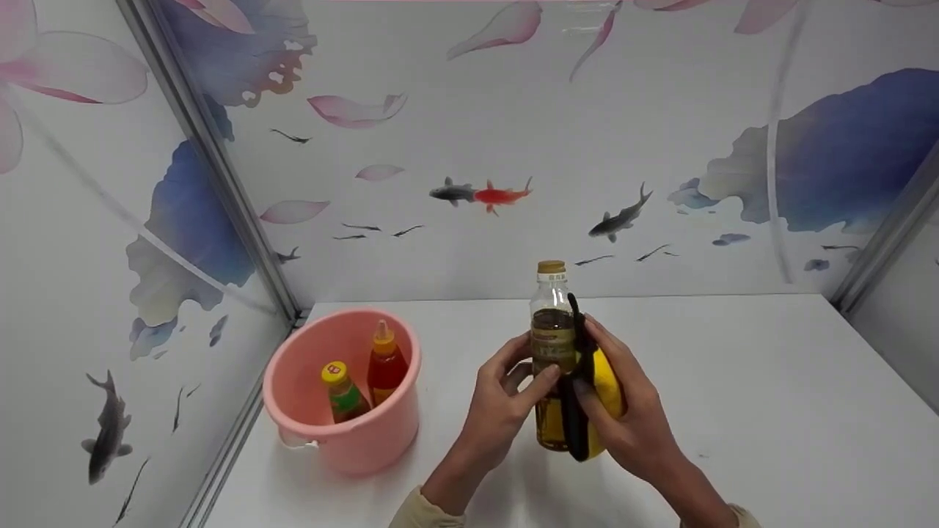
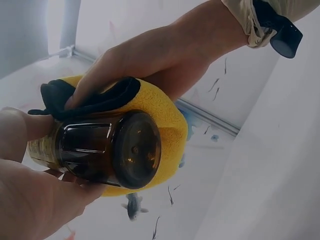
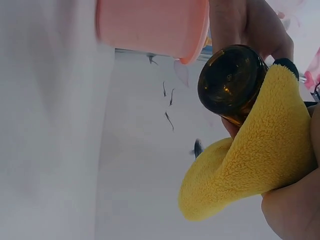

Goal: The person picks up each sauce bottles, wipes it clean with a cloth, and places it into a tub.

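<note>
My left hand (image 1: pixel 504 400) grips a glass bottle (image 1: pixel 552 337) round its middle. The bottle has a gold cap, a label and dark yellow-brown liquid, and it stands upright above the table. My right hand (image 1: pixel 627 403) holds a folded yellow cloth (image 1: pixel 606 392) with a black edge against the bottle's right side. In the left wrist view the black edge of the cloth (image 2: pixel 160 105) lies along the bottle (image 2: pixel 95 147), with the thumb over it. From the right wrist view, fluffy yellow cloth (image 3: pixel 255 145) partly covers the bottle's side near its round base (image 3: pixel 230 80).
To the left on the white table (image 1: pixel 748 411) stands a pink bucket (image 1: pixel 367 447). Inside it are a yellow-capped bottle (image 1: pixel 345 392) with a green label and a red sauce bottle (image 1: pixel 386 363) with a pointed tip. Printed panels (image 1: pixel 411 257) enclose the back and sides.
</note>
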A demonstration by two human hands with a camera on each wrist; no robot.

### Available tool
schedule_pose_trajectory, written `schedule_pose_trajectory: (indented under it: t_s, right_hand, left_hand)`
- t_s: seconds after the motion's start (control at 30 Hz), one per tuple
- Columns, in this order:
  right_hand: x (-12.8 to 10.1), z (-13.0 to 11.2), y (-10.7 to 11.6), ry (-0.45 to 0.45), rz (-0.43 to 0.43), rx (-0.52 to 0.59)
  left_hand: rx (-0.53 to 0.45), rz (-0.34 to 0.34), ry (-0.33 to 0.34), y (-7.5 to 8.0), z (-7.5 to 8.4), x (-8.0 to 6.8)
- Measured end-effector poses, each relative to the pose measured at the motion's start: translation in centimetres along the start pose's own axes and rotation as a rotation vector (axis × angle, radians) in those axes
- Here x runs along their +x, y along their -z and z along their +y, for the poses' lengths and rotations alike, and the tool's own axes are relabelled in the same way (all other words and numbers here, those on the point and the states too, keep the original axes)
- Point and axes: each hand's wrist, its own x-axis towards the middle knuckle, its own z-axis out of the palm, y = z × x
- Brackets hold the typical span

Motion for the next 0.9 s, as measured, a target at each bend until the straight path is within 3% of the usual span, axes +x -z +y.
schedule_pose_trajectory:
  t_s: [0.2,0.43,0.73,0.9]
  right_hand:
    - [-0.2,-0.1,-0.2,-0.05,-0.042,-0.015]
    - [-0.7,-0.2,-0.5,-0.113,-0.087,-0.018]
    - [-0.7,-0.3,-0.9,-0.105,-0.052,-0.004]
    - [-0.6,-0.1,-0.5,-0.112,-0.063,-0.01]
  left_hand:
    - [-0.025,0.064,-0.016,0.2,0.4,0.1]
    - [-0.04,0.095,-0.042,0.5,0.9,0.0]
    - [-0.094,0.04,0.006,0.9,0.8,0.2]
    - [-0.073,0.005,0.01,1.0,0.5,0.2]
